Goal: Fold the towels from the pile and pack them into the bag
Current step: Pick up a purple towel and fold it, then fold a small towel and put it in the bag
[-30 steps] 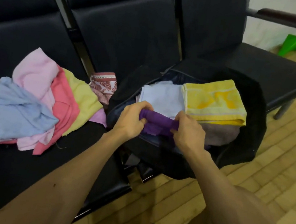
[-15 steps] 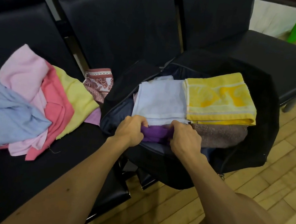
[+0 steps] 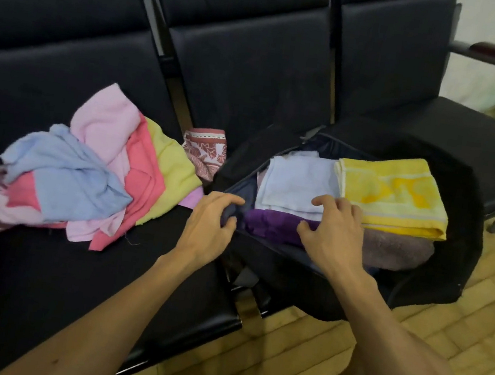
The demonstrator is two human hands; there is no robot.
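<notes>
Purple towel (image 3: 275, 228) now lies inside the bag (image 3: 456, 215), at about 7 o'clock of the opening. It is tucked under the near edge of the pale blue towel (image 3: 297, 181) and beside the grey towel (image 3: 395, 251) at 5 o'clock. The yellow towel (image 3: 390, 190) lies on top at 2 o'clock.

A second ago both hands were clenched round this purple roll, pushing it down into the bag. That grasp has ended. The right hand (image 3: 332, 230) has let go and rests with spread, relaxed fingers across the purple towel and the edge of the pale blue one, seemingly patting them flat. The left hand (image 3: 210, 223) has slid off to the bag's rim at 9 o'clock. Its fingers curl over the dark lining, and whether they pinch it or merely touch it cannot be told.

For the task, this reads as one more towel packed, four folded ones showing in the bag. The pile (image 3: 84, 172) lies unfolded on the surface (image 3: 40, 270), at 9 o'clock from the bag, with blue, pink, coral and yellow-green cloths jumbled together. A patterned towel (image 3: 205, 153) sits between pile and bag. Most likely the left hand, already the nearer one, goes there next for a fresh towel.
</notes>
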